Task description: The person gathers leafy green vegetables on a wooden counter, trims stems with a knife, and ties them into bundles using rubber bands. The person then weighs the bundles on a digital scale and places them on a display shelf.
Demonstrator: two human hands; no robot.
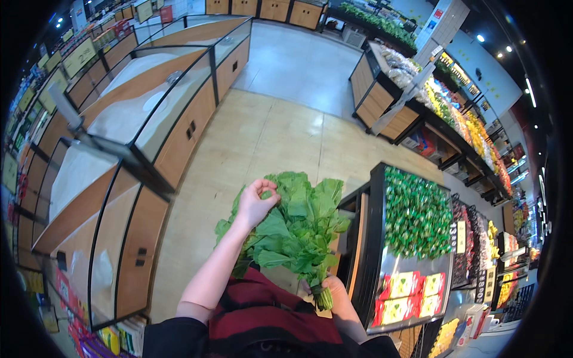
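A large bunch of leafy greens (291, 228) spreads in front of my body, its stems tied together at the lower right. My right hand (331, 286) grips the bundled stems near my waist. At the upper left of the bunch, my left hand (259, 199) is curled with its thumb and index finger pinched on a leaf at the edge. The rest of the leaves fan out below and to the right of that hand.
On the right stands a display stand with small green packs (418, 215) and red and yellow packets (403, 291). Glass-sided wooden bins (179, 121) line the left. A fruit and vegetable counter (389, 116) is at the upper right, beyond the tiled floor (286, 129).
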